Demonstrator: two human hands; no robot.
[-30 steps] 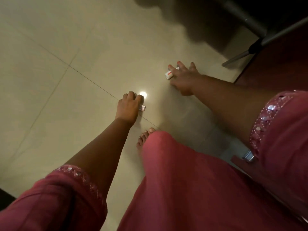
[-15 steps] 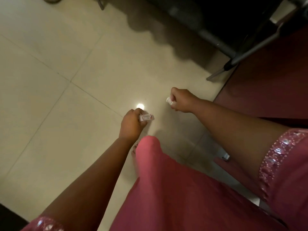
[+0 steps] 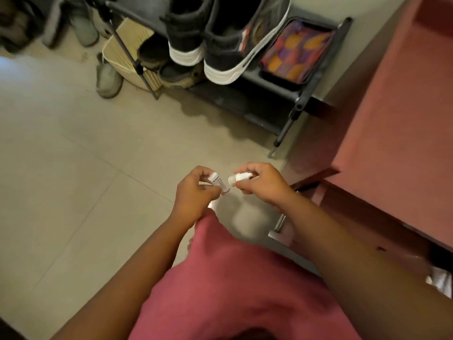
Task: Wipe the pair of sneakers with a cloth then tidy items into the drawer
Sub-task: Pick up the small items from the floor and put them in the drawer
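Where both arms reached down to the tiled floor (image 3: 73,192) a second ago, they are now raised above a pink-clad knee (image 3: 220,253): the left hand (image 3: 193,195) pinches a small white-labelled vial (image 3: 217,181), the right hand (image 3: 262,184) curls round a white tube (image 3: 239,177), their tips nearly meeting. Beyond the knee, newly in view, stands a dark shoe rack (image 3: 297,104) bearing the black sneakers (image 3: 220,38) beside a patterned cloth (image 3: 294,50). Right of the knee, a reddish drawer (image 3: 362,217) shows.
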